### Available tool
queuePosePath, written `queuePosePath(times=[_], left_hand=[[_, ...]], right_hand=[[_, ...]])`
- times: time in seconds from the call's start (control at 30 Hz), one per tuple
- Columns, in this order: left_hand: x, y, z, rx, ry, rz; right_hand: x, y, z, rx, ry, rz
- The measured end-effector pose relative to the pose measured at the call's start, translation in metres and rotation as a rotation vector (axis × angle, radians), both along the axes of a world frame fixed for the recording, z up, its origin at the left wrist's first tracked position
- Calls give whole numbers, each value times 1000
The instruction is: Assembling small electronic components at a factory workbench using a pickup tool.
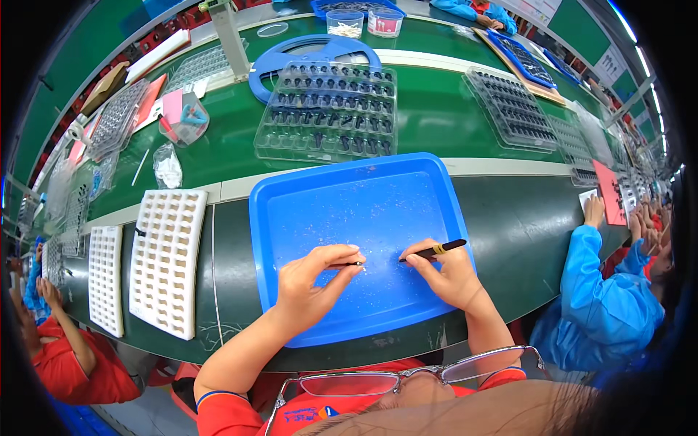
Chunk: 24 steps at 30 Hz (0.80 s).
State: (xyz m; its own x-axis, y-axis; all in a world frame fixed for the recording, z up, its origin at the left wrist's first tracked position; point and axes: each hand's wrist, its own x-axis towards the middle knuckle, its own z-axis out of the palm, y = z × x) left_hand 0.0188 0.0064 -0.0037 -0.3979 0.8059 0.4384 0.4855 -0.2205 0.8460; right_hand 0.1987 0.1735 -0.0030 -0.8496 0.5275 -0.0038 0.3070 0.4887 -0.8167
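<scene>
Over the blue tray (451, 192), my left hand (309, 283) pinches a small dark part (354, 264) between thumb and fingertips; its exact kind is too small to make out. A slim black pen-shaped tool (454, 245) with a yellowish band lies in my right hand (447, 280), held like a pen. Its tip points left toward the small part, with a gap between them. Pale specks and crumbs are scattered over the tray's floor. Both hands are above the tray's near half.
Left of the tray stand two white slotted foam trays (167, 261). Beyond it is a clear blister tray (327, 109) of black parts, beside a blue reel (273, 65). A clear cup (344, 25) holds cotton swabs. Co-workers sit at both sides, one in a blue sleeve (589, 269).
</scene>
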Motion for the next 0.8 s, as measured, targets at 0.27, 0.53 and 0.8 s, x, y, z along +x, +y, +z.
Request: queuePosePath(times=[0.27,0.53,0.8], left_hand=[[1,1,1,-12,-31,-1],[0,0,1,-30,-17,-5],[-1,0,2,-36,-10,-10]], right_hand=[[0,-1,-6,1,33,14],[-2,-3,-7,17,66,12],[-3,-4,-7,23,76,-1]])
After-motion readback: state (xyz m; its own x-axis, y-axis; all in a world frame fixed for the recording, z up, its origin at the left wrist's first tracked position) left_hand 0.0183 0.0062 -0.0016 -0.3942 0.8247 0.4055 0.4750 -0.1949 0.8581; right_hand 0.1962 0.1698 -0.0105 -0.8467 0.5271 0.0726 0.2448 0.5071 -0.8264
